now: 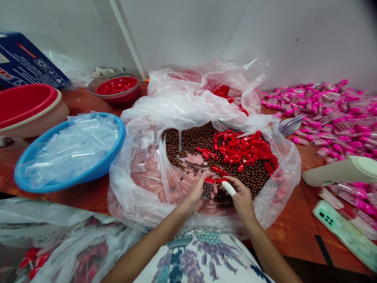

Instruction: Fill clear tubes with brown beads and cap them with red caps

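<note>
Low over a big clear plastic bag (132, 212), my left hand (196, 195) is closed around a small clear container (207, 189) with brown beads inside. A red piece sits at the container's top. My right hand (240, 192), one finger wrapped in white, pinches a red plastic piece (219, 180) against that end. Inside the bag, brown beads (191, 137) spread below and behind my hands, and a heap of red plastic pieces (241, 147) lies on them. Small clear containers (144, 151) rest at the bag's left side.
A blue basin (118, 147) of clear containers stands left, near red and white basins (55, 94). Behind are a bowl of red pieces (118, 85) and another bag (167, 76). Pink-capped tubes (338, 118), a beige bottle (330, 171) and a phone (344, 232) lie right.
</note>
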The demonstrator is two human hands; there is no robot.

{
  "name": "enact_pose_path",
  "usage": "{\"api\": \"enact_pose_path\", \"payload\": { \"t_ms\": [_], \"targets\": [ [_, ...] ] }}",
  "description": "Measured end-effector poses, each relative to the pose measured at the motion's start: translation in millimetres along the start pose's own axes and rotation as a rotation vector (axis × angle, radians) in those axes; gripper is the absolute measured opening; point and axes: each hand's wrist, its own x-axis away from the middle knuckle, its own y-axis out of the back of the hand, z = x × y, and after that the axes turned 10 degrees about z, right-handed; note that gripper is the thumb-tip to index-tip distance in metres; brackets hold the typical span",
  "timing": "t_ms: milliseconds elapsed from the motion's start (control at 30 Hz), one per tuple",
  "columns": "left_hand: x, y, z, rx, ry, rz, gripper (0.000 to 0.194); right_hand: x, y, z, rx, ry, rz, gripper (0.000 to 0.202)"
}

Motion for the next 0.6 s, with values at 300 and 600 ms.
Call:
{"api": "enact_pose_path", "payload": {
  "t_ms": [300,600],
  "targets": [
    [-4.1,5.7,17.3,-0.042,0.058,-0.096,0.074,4.3,-16.2,12.2,0.657,0.337,0.294,0.091],
    [-0.8,4.0,18.7,-0.161,-0.03,-0.095,0.052,7.6,-20.6,7.4,0.968,0.498,0.169,0.064]
  ]
}}
